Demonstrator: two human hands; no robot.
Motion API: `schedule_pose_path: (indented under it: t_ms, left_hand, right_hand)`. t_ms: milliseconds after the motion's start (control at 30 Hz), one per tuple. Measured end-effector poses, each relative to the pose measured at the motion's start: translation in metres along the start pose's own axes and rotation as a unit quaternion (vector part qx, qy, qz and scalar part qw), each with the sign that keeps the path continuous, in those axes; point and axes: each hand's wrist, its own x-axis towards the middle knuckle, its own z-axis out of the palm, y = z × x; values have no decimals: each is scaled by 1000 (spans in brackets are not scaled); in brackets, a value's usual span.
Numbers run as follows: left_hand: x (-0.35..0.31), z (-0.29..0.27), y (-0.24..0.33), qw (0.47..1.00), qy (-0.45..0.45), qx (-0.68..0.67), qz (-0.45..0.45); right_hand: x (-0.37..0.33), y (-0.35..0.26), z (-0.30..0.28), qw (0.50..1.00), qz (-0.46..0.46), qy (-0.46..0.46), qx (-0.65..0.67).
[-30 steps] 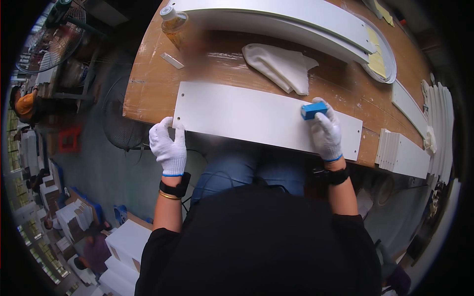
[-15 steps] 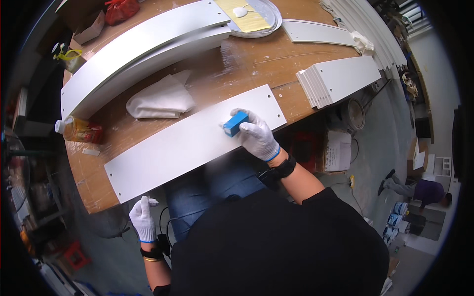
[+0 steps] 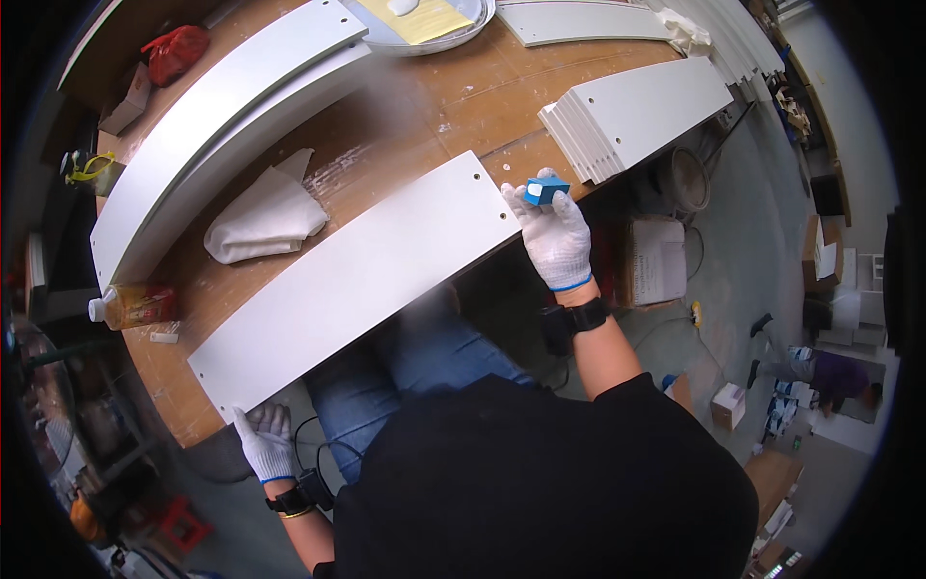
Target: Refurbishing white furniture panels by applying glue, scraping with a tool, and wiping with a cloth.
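A long white board (image 3: 357, 270) with small holes near its ends lies slantwise along the table's near edge. My right hand (image 3: 558, 241), in a white knit glove, pinches a small blue block (image 3: 547, 189) just beyond the board's right end. One face of the block shows a white patch. At the board's lower left corner is my left hand (image 3: 264, 446), gloved too. Its thumb meets the corner or lies very close to it, and its fingers are spread and slightly bent below the edge. A crumpled white cloth (image 3: 265, 214) rests behind the board.
Long white boards (image 3: 222, 116) stand at the back left of the brown table (image 3: 473, 101). A stack of white boards (image 3: 641, 111) sits on the right. A bottle (image 3: 135, 307) is at the left edge, a round tray (image 3: 463, 37) at the back. Below right stands a carton (image 3: 658, 261).
My right hand has carried the blue block right, off the board's surface, and turned it. My left hand has come to the board's corner and its fingers have spread. The view has shifted.
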Motion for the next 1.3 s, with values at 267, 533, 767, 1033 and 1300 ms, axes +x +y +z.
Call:
schedule_pose_path:
  t_ms: [267,533,767,1033,1300]
  left_hand:
    - [-5,8,3,1000,28,2,-1]
    - [2,-3,5,997,47,44,31]
    - [27,-41,11,977,-14,111,182]
    - [1,-3,14,961,27,100,255]
    - [3,-2,8,958,70,91,264]
  right_hand:
    - [-20,-14,13,997,78,-16,-20]
    - [-33,-8,11,978,18,26,-205]
    - [-41,-7,18,920,-19,85,-381]
    - [-66,4,16,711,-180,54,-678]
    - [-71,12,30,634,-226,-15,-740]
